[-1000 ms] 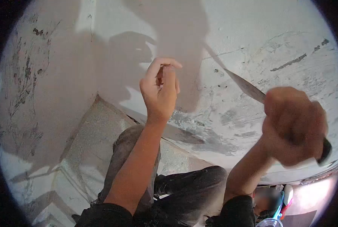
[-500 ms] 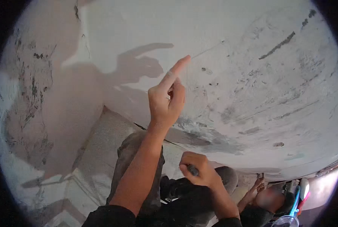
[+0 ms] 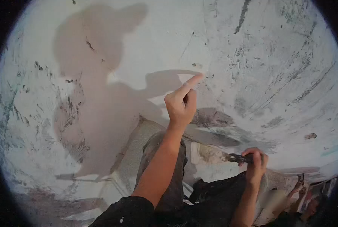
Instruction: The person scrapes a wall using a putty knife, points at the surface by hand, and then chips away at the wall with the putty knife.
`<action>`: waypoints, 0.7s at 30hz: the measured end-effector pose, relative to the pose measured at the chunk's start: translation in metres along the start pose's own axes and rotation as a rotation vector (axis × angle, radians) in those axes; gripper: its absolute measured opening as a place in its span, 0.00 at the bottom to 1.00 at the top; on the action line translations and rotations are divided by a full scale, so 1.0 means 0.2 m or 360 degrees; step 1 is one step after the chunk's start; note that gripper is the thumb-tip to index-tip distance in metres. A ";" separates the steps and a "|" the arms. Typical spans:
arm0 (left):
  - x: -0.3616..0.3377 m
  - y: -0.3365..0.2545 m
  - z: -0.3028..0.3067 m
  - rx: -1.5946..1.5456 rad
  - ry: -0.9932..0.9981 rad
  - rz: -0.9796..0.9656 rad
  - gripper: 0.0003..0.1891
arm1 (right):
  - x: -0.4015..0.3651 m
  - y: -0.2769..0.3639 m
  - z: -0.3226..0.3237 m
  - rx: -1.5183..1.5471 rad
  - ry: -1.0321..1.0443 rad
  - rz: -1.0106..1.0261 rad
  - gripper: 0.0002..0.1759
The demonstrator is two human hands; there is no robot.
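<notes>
My left hand (image 3: 181, 106) is raised before the white, patchy wall (image 3: 229, 75). Its index finger is stretched out, with the tip at or very near the wall beside small dark chips; the other fingers are curled and hold nothing visible. Lower right, my right hand (image 3: 257, 162) is wrapped round the dark handle of a putty knife (image 3: 208, 153). The wide, flat blade points left, pale with brownish smears, and lies below the foot of the wall in this view.
My bent knees in dark trousers (image 3: 163, 166) are below my left hand. A corner of wall and floor (image 3: 140, 117) shows to the left. Another person (image 3: 309, 210) is at the lower right edge. My shadow (image 3: 101, 49) falls across the wall.
The view has shifted left. My left fingertip has moved along the wall to the dark chips. My right hand has swung out to the right, and the putty knife's blade now shows.
</notes>
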State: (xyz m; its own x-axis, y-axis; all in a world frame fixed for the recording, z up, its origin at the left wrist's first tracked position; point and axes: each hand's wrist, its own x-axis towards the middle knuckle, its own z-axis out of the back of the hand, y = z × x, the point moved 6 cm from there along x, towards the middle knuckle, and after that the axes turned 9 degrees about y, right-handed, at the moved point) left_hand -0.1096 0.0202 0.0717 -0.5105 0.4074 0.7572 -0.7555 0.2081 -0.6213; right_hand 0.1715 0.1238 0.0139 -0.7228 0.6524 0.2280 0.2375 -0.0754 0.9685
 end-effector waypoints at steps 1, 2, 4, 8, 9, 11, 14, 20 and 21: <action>-0.01 0.00 -0.01 -0.0145 -0.0028 0.0032 0.18 | 0.01 0.05 0.01 0.0213 0.0014 0.0108 0.20; -0.01 0.00 -0.01 -0.0300 -0.0058 0.0067 0.15 | 0.01 0.04 0.01 0.0225 0.0014 0.0115 0.20; -0.02 -0.02 -0.03 -0.0593 0.0003 0.0192 0.14 | 0.01 0.07 0.00 0.0291 0.0080 0.0335 0.20; -0.04 0.00 -0.16 -0.1552 0.0441 0.0602 0.19 | 0.01 0.00 -0.08 0.0333 0.0221 0.0076 0.28; -0.05 -0.03 -0.21 -0.2035 0.0561 0.0725 0.23 | 0.02 -0.01 -0.10 0.0321 0.0232 0.0082 0.28; -0.07 -0.03 -0.24 -0.2159 0.0605 0.0699 0.29 | 0.02 -0.02 -0.15 0.0211 0.0109 0.0064 0.30; -0.10 -0.06 -0.28 -0.2040 0.0741 0.0717 0.30 | 0.03 0.00 -0.18 0.0126 0.0095 0.0077 0.33; -0.15 -0.05 -0.32 -0.2201 0.0497 0.1063 0.23 | 0.02 -0.02 -0.31 -0.0102 0.0290 -0.0072 0.36; -0.15 -0.05 -0.33 -0.2378 0.0452 0.1137 0.21 | 0.02 -0.03 -0.33 -0.0113 0.0289 -0.0080 0.36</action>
State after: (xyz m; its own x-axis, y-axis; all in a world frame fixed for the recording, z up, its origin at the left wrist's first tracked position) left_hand -0.0600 0.0648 0.0415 -0.3443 0.8884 0.3038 0.6899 0.4588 -0.5599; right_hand 0.1241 0.0771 0.0150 -0.8392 0.5105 0.1875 0.1564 -0.1036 0.9822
